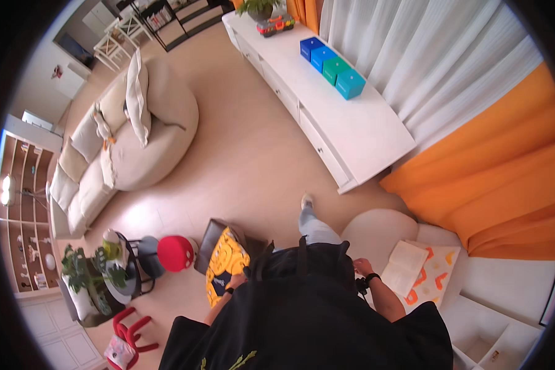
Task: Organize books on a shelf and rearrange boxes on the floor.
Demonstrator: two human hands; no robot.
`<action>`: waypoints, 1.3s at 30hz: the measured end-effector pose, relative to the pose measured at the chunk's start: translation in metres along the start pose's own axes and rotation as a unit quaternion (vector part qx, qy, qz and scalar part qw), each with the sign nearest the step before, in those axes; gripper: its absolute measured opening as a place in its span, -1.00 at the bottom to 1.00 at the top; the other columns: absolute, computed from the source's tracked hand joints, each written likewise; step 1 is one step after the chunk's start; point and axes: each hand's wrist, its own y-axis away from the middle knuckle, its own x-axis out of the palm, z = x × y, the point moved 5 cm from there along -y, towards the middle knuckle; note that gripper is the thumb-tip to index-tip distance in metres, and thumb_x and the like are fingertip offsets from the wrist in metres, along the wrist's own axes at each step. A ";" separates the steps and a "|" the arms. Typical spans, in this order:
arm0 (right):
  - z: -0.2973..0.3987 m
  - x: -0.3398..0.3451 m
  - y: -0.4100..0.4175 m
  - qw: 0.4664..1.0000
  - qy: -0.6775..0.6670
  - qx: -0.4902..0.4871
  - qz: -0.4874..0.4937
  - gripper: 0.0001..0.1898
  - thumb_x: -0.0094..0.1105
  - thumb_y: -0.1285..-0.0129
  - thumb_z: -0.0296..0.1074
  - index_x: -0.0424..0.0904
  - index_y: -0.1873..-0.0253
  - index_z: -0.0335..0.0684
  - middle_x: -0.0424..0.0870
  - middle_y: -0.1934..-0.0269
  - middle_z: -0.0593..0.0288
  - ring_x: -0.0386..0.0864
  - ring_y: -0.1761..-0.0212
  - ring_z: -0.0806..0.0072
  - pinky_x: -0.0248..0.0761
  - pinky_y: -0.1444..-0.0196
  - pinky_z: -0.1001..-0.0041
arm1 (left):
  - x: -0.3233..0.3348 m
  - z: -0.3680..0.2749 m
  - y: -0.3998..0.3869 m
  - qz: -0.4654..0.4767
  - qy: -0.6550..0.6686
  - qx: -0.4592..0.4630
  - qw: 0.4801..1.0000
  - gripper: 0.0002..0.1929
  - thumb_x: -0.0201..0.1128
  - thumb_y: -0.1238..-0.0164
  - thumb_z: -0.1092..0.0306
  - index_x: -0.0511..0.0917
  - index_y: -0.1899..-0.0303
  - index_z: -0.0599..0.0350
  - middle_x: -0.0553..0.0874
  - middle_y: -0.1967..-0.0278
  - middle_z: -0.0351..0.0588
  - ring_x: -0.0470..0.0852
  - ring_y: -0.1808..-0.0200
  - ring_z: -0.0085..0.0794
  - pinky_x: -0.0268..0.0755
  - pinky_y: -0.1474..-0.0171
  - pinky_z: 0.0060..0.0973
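Note:
My left hand (237, 280) hangs low at my left side, overlapping the edge of a yellow patterned cushion (227, 256) with a dark patch. My black top partly hides that hand, and whether it grips the cushion cannot be made out. On the other side, my right hand (363, 267) is loosely bent with nothing visible in it, a dark band around the wrist. An open book (404, 266) lies beyond it on a patterned cushion (439, 275), which rests on a cream armchair (381, 229).
Ahead runs a long white cabinet (374, 134) bearing several blue and green boxes (336, 69). A brown leather stool (211, 236) and red stool (175, 253) stand left. Farther off are a cream sofa (166, 106) and round table (120, 286). Orange curtains (504, 185) hang right.

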 end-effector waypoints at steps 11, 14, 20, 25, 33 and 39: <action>0.172 -0.065 -0.226 0.951 0.249 -0.167 -0.073 -0.82 0.02 -0.16 -0.37 0.58 0.39 -0.32 0.60 0.53 0.16 0.59 0.54 0.45 0.48 0.46 0.46 | -0.064 -0.095 -0.173 -0.053 0.217 -0.181 0.958 -0.79 0.01 -0.31 0.28 0.52 0.33 0.23 0.61 0.55 -0.12 0.54 0.64 -0.52 0.33 0.61 -0.59; 0.284 -0.025 -0.207 0.978 0.174 -0.113 -0.014 -0.83 0.07 -0.16 -0.34 0.57 0.37 -0.32 0.61 0.53 0.18 0.59 0.49 0.49 0.48 0.37 0.45 | -0.079 -0.118 -0.175 -0.104 0.269 -0.188 0.939 -0.83 0.02 -0.29 0.36 0.51 0.30 0.24 0.58 0.58 -0.13 0.54 0.64 -0.51 0.34 0.61 -0.58; 0.354 0.025 -0.218 0.974 0.117 -0.191 0.024 -0.78 0.04 -0.25 -0.27 0.55 0.20 -0.32 0.65 0.42 0.17 0.60 0.39 0.50 0.48 0.30 0.50 | -0.054 -0.085 -0.160 -0.028 0.188 -0.266 0.945 -0.80 0.03 -0.26 0.36 0.57 0.43 0.23 0.62 0.57 -0.09 0.61 0.58 -0.46 0.43 0.53 -0.55; 0.332 0.048 -0.225 0.900 0.328 -0.280 0.061 -0.83 0.05 -0.16 -0.32 0.58 0.30 -0.27 0.64 0.46 0.07 0.63 0.40 0.28 0.49 0.29 0.34 | -0.028 0.061 -0.118 -0.100 -0.127 -0.380 0.911 -0.89 0.22 -0.10 0.29 0.63 0.47 0.08 0.69 0.49 -0.07 0.70 0.34 -0.24 0.51 0.27 -0.38; 0.253 0.035 -0.260 0.863 0.466 -0.130 0.146 -0.80 0.13 -0.16 -0.25 0.67 0.32 -0.24 0.67 0.41 0.08 0.67 0.39 0.27 0.54 0.30 0.32 | -0.126 -0.015 -0.257 0.034 -0.173 -0.204 0.963 -0.85 0.27 0.22 0.28 0.64 0.51 0.05 0.67 0.50 0.03 0.66 0.35 -0.08 0.51 0.25 -0.27; 0.400 0.074 -0.269 0.973 0.148 -0.175 0.002 -0.74 0.06 -0.19 -0.29 0.59 0.24 -0.41 0.68 0.43 0.09 0.65 0.45 0.41 0.51 0.44 0.46 | -0.198 0.008 -0.434 0.093 -0.292 0.067 0.949 -0.89 0.20 0.08 0.33 0.59 0.49 0.11 0.66 0.51 -0.02 0.65 0.42 -0.19 0.51 0.34 -0.31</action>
